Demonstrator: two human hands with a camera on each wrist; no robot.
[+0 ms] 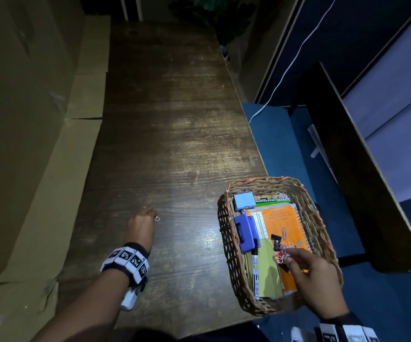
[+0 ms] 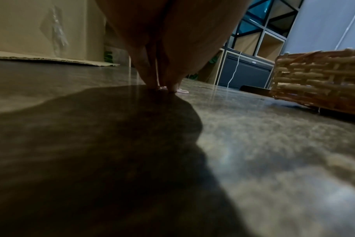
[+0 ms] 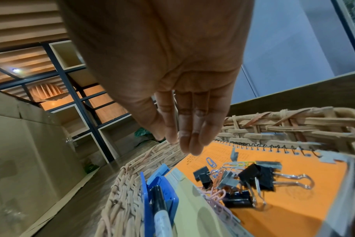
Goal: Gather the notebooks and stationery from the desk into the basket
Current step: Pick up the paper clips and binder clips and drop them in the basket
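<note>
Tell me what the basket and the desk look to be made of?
The basket looks like woven wicker or cane: tan strips interlaced, matte, with open gaps in its wall. The desk shows dark brown wood grain with a light sheen; whether solid wood or laminate cannot be told.

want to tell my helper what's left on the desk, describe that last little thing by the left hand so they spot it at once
On the long dark wooden desk, look left of the wicker basket to the left hand reaching forward. At its fingertips lies a small pale paper clip, flat on the wood. It is the only loose item outside the basket; the other clips are heaped inside on the orange notebook.
</note>
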